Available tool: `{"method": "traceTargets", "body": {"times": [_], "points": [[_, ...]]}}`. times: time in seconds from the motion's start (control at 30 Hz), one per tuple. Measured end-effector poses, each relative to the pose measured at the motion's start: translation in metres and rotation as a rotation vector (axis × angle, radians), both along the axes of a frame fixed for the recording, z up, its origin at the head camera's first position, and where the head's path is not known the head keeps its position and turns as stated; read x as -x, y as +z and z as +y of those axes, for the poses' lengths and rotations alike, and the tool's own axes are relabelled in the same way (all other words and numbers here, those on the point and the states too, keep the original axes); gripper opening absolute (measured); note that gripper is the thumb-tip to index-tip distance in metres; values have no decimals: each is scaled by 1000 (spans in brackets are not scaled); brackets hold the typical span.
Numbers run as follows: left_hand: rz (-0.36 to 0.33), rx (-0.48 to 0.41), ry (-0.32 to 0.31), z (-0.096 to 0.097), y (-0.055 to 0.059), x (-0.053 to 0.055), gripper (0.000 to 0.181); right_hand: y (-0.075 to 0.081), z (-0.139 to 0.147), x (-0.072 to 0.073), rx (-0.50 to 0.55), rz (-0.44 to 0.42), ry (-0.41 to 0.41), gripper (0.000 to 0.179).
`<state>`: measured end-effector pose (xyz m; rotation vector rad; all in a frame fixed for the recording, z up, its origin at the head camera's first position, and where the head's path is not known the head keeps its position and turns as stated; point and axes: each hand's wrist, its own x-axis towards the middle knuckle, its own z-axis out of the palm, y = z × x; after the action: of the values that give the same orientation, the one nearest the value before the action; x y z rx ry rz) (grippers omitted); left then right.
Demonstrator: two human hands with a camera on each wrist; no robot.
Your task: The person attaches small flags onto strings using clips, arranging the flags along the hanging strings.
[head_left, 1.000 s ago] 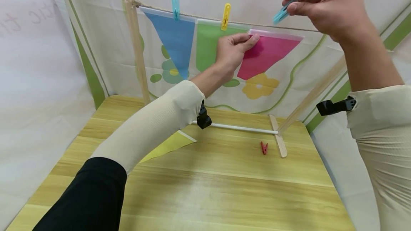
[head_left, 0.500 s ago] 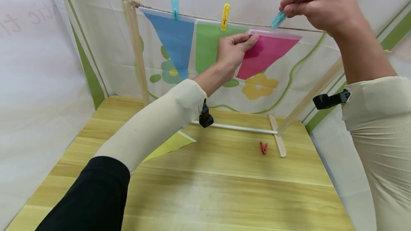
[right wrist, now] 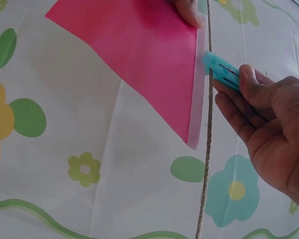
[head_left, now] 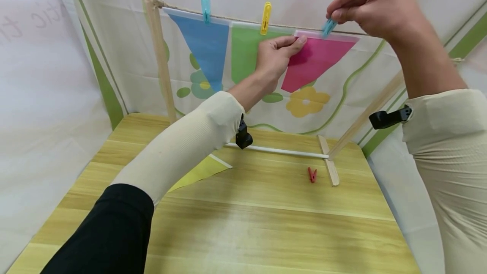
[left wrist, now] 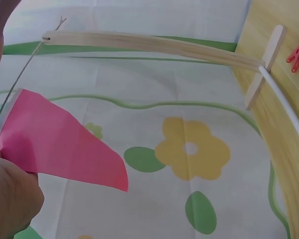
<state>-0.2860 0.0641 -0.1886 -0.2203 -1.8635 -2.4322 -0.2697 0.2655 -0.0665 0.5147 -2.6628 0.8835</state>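
My left hand [head_left: 275, 58] pinches the upper left corner of a pink pennant [head_left: 319, 58], whose pale top edge lies along a twine line [right wrist: 208, 159]. From above, my right hand [head_left: 374, 5] pinches a light blue clothespin [right wrist: 223, 70] by its handle end. The clothespin's tip reaches the line and the pennant's top edge; whether its jaws grip the edge I cannot tell. To the left hang a blue pennant [head_left: 205, 45] under another light blue clothespin [head_left: 206, 7] and a green pennant [head_left: 243, 54] under a yellow clothespin [head_left: 266, 18], partly behind my left hand.
Wooden posts, one at left [head_left: 161, 58] and one at right [head_left: 369, 113], hold the line. On the table [head_left: 266, 223] lie a red clothespin [head_left: 312, 175] and a yellow pennant [head_left: 201, 172], partly under my left forearm. A white rod [head_left: 285, 151] runs along the back.
My right hand has moved left and down, bringing the light blue clothespin from above the line to the pink pennant's top edge. The left hand keeps its pinch, with the pennant raised slightly.
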Motion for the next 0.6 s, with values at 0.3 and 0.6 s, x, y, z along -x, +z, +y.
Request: {"method": "traceTargets", "body": {"times": [0.3, 0.6], "points": [[-29, 33, -10, -1, 2, 2, 29, -3, -2, 2, -106, -21, -43, 27], [-27, 16, -13, -1, 2, 2, 29, -3, -3, 3, -318, -12, -23, 38]]}}
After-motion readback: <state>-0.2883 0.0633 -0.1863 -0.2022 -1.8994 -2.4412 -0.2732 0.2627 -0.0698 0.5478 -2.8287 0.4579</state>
